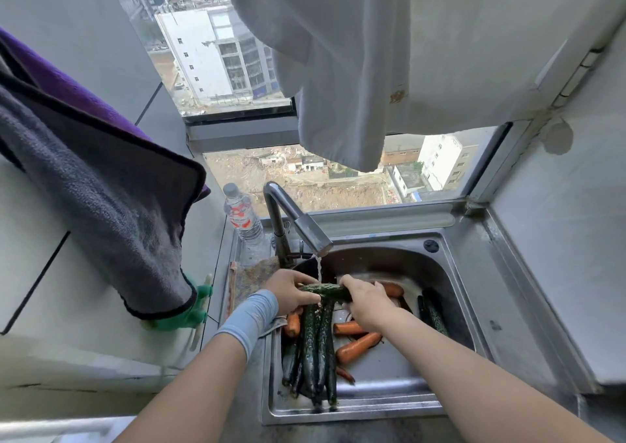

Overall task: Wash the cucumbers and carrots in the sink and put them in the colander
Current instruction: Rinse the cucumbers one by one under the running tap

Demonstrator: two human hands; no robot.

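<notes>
My left hand [291, 290] and my right hand [364, 302] both grip one dark green cucumber [327, 290], held level under the water running from the faucet [305, 229]. Below it, several more cucumbers [315, 351] lie lengthwise in the steel sink [450, 293]. Several orange carrots [357, 342] lie beside them on the sink floor, and another carrot [393, 289] sits behind my right hand. Further cucumbers [435, 314] lean at the sink's right wall. No colander is in view.
A plastic water bottle [242, 217] stands left of the faucet. A dish cloth [252, 275] lies on the sink's left rim. A grey and purple towel [101, 185] hangs at the left over a green glove [189, 310]. A white cloth [338, 69] hangs overhead before the window.
</notes>
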